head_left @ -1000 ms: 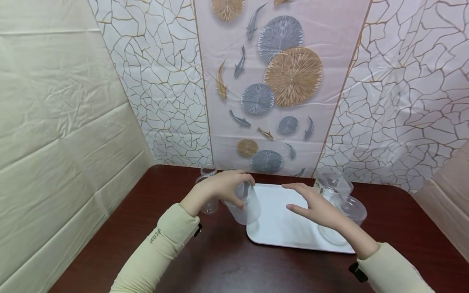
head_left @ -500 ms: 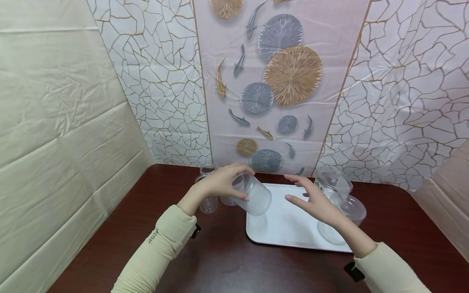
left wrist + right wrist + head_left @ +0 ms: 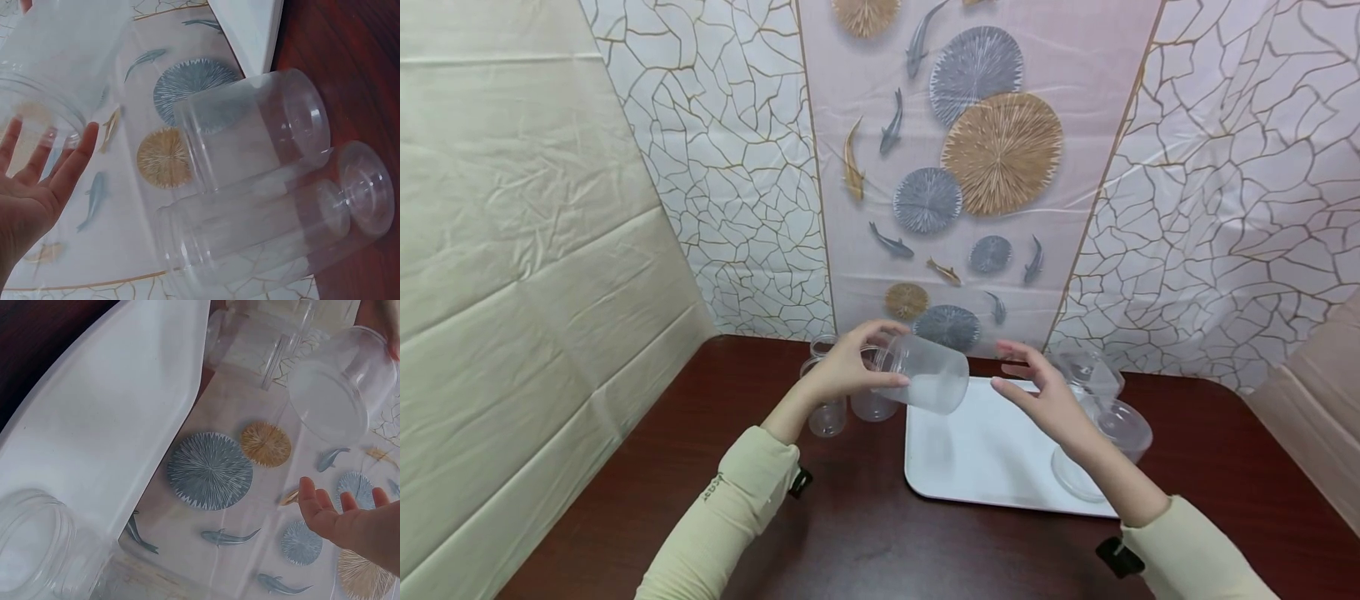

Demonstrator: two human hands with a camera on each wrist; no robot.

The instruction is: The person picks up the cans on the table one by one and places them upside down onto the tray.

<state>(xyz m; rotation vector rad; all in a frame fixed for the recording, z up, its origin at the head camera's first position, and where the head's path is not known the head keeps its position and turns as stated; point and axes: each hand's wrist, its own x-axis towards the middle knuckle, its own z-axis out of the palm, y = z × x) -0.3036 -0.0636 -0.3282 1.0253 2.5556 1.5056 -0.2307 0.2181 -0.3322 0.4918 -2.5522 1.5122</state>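
My left hand grips a clear plastic jar around its mouth end, with thumb and fingers on either side. Above the left part of a white tray, the jar lies tipped nearly sideways, its frosted-looking base facing right. In the left wrist view its round rim shows against the fingers. To the right of that base hovers my right hand, fingers spread and slightly bent, apart from the jar. The right wrist view also shows a gap between this hand and the jar.
Several clear jars stand left of the tray, among them a wide jar and a narrower jar. At the tray's right end are more clear containers, including a jar and an angular container. A patterned cloth wall rises behind the table.
My left hand has lifted the jar and turned it from near upright to almost sideways, its base swinging right and up. My right hand has shifted slightly right, its fingers bending a little more.
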